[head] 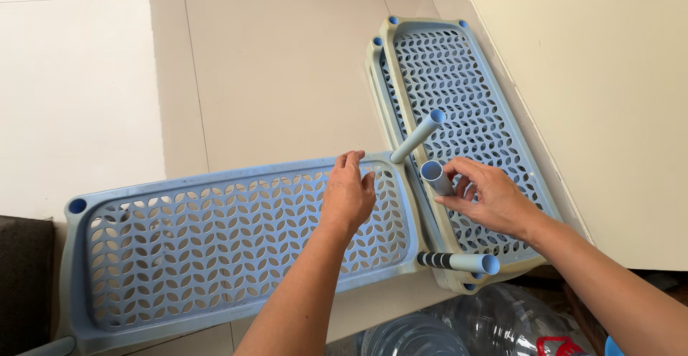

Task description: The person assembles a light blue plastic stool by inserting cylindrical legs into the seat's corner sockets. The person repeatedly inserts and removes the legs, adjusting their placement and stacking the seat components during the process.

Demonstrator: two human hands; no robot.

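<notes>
A light blue plastic shelf tray (179, 245) with a leaf-pattern grid lies on the floor in front of me. My left hand (348, 195) rests flat on its right part, fingers apart, holding nothing. A blue tube (418, 137) stands in the tray's far right corner socket. A second tube (469, 261) sticks out of the near right corner, with a black striped band on it. My right hand (487, 197) grips a third short blue tube (434, 176) just right of the tray. Two stacked trays (459, 77) of the same kind lie under that hand.
The floor is pale tile (272, 62). A cream wall (602, 91) runs along the right side. Clear plastic water bottles (459, 331) lie near the bottom edge. A dark object (25, 277) sits at the left edge.
</notes>
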